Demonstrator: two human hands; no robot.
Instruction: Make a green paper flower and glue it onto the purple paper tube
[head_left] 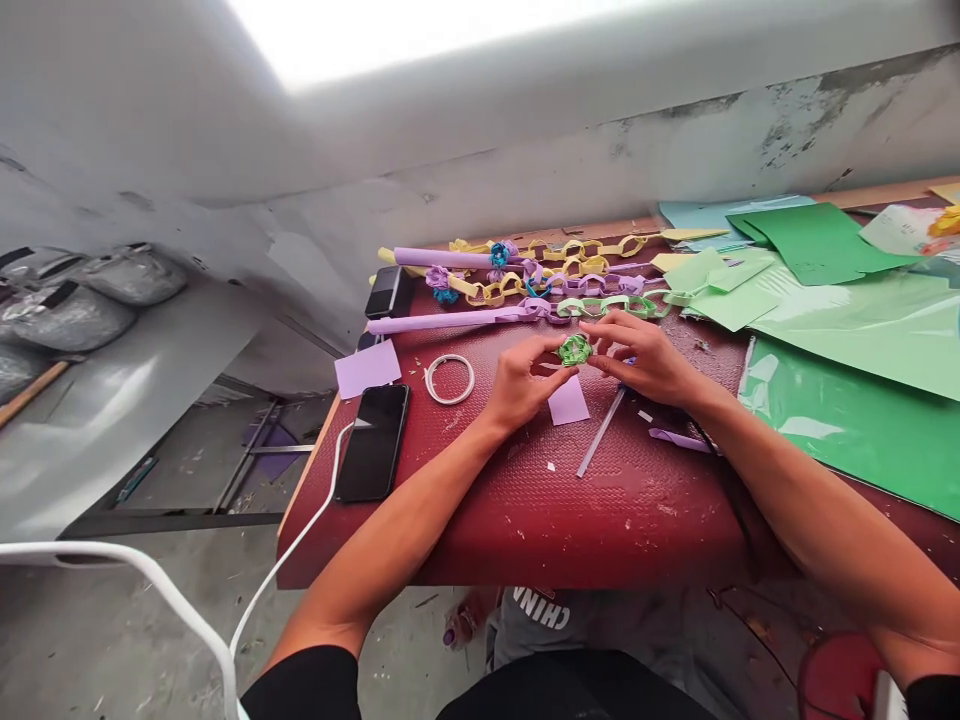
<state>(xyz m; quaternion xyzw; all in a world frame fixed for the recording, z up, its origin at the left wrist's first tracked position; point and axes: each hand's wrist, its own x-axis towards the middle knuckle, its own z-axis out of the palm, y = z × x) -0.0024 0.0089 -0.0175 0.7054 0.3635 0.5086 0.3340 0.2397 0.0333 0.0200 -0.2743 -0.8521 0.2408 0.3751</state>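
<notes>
Between my two hands, above the dark red table (pixel 480 530), is a small green paper flower (pixel 575 350). My left hand (pixel 529 375) pinches its left side with thumb and fingers. On the opposite side, my right hand (pixel 637 355) holds the flower's edge with the thumb and fingertips. Below the flower lies a small purple paper square (pixel 569 402). A thin, pale strip or stick (pixel 601 432) slants on the table under my right hand. Just beyond my hands runs a green paper chain (pixel 592 307) joined to a purple paper roll (pixel 450 320).
Yellow and purple paper chains (pixel 487 290) with paper flowers lie along the back. Green paper sheets (pixel 825 245) and a glossy green packet (pixel 847 420) cover the right. A phone (pixel 373 443), white cable (pixel 330 480) and white ring (pixel 449 379) sit at the left. A wall (pixel 525 180) stands behind.
</notes>
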